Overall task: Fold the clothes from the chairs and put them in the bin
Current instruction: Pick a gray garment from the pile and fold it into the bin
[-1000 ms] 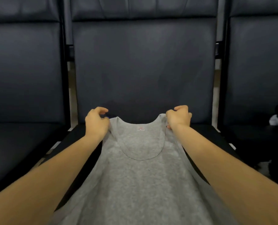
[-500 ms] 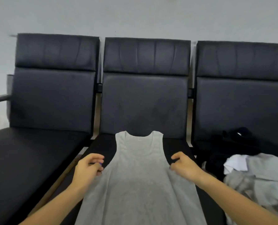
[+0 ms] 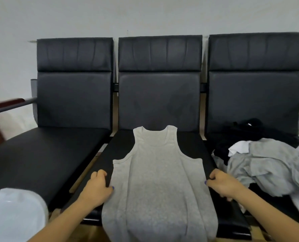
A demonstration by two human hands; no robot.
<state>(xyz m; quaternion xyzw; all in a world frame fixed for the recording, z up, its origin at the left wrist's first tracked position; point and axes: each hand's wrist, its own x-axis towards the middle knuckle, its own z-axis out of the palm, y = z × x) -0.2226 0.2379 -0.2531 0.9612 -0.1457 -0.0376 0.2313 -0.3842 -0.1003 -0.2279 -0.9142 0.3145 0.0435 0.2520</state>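
Grey tank top lies flat on the middle chair, hem hanging over the front edge. Left hand sits at its left side seam, fingers curled, thumb on the fabric edge; right hand likewise at the right seam. Can't tell if either actually pinches cloth.

Risks: overhanging hem could drag the top off the slick seat during a fold; uneven side pulls would skew it. Unfolded pile on the right chair. Pale bin at lower left.

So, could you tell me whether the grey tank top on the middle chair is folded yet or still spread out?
Spread out. The grey tank top lies flat on the middle chair, both straps and armholes showing, no fold visible.
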